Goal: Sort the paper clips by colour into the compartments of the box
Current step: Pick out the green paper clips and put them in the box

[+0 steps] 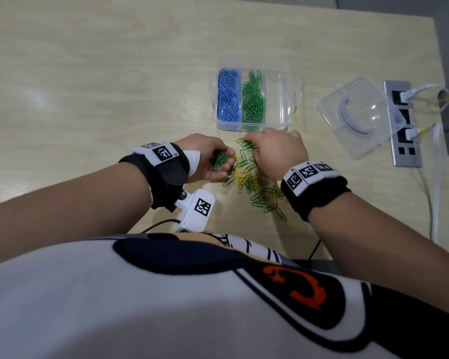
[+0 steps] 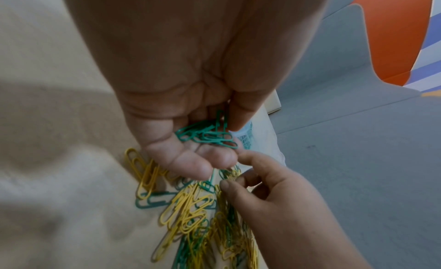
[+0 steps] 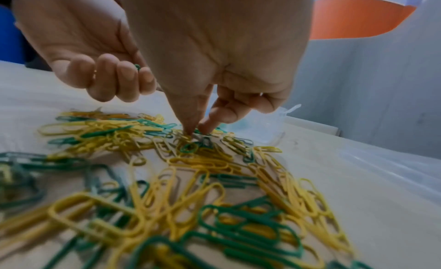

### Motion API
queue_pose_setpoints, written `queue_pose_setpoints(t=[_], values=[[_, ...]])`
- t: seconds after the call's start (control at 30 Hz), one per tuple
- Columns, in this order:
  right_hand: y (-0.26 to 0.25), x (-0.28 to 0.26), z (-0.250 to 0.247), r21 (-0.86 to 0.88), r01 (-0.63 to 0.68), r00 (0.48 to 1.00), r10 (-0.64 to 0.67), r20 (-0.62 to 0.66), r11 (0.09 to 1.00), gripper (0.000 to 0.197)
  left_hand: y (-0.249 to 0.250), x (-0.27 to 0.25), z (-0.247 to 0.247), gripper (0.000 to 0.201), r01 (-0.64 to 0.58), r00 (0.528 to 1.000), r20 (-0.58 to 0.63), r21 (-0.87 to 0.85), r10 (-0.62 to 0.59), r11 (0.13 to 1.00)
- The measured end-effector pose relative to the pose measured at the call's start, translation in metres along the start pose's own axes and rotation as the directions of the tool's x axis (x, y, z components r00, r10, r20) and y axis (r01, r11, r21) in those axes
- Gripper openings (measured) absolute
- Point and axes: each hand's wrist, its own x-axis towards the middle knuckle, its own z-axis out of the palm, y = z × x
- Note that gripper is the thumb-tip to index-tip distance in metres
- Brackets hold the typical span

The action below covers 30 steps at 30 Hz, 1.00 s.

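My left hand (image 1: pixel 208 161) cups a bunch of green clips (image 2: pixel 207 135); my right hand (image 1: pixel 278 149) reaches thumb and forefinger into the mixed pile (image 1: pixel 257 185), perhaps pinching one, I can't tell. In the box (image 1: pixel 285 99), blue and green compartments are filled, the third bare. Yellows remain tangled with greens. The lid (image 1: pixel 358 117) lies right.

Right hand (image 3: pixel 214 65) fingertips (image 3: pixel 188 131) among clips (image 3: pixel 190 178)
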Motion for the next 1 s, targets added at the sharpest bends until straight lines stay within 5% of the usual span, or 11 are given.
queue_pose_setpoints(t=[0.57, 0.83, 1.0], values=[[0.001, 0.002, 0.003, -0.214, 0.077, 0.992, -0.096, -0.083, 0.974, 0.018, 0.000, 0.004, -0.001, 0.022, 0.007, 1.000, 0.001, -0.011, -0.007, 1.000], [-0.001, -0.004, -0.011, 0.184, 0.001, 0.975, 0.039, -0.218, 0.983, 0.020, 0.002, 0.006, 0.002, 0.038, 0.005, 1.000, -0.003, -0.058, -0.005, 0.998], [-0.014, -0.009, -0.015, 0.442, 0.146, 0.976, -0.055, -0.211, 0.885, 0.012, 0.002, 0.009, 0.008, 0.036, -0.007, 1.000, -0.015, -0.125, 0.005, 0.992]])
